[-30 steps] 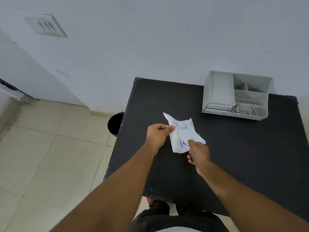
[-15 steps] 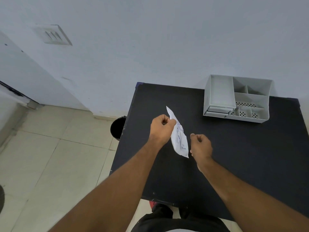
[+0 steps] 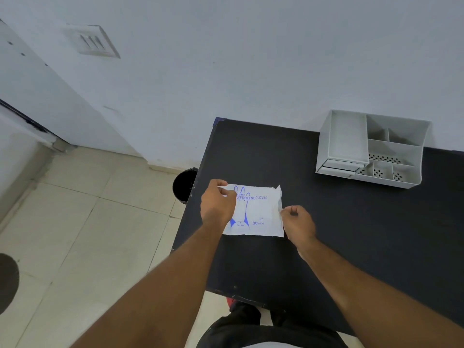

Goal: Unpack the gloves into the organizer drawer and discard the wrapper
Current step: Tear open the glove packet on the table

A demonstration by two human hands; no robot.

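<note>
Gloves wrapper, a flat white plastic packet (image 3: 258, 210) printed in blue with a hand outline and the words "polyethylene gloves" and "100 pieces", is held spread out above the near-left part of a black rectangular table (image 3: 351, 234). The left hand (image 3: 218, 202) pinches the packet's upper left corner between thumb and curled fingers, covering part of the print. The right hand (image 3: 298, 222) is closed in a loose fist, thumb and forefinger nipping the packet's right edge about halfway down. Whether the packet touches the tabletop cannot be told.

At the table's far right, against the pale blue-grey wall (image 3: 251, 59), stands a light grey plastic desk organizer (image 3: 371, 149) with several open compartments, some with perforated floors, and a small drawer at its lower left, pushed in. It sits well apart from the packet, with bare tabletop between them.

Beside the table's left edge, on the beige tiled floor (image 3: 88, 234), a black round bin (image 3: 184, 184) shows partly, near the left hand. A switch plate (image 3: 94, 41) sits high on the wall.
</note>
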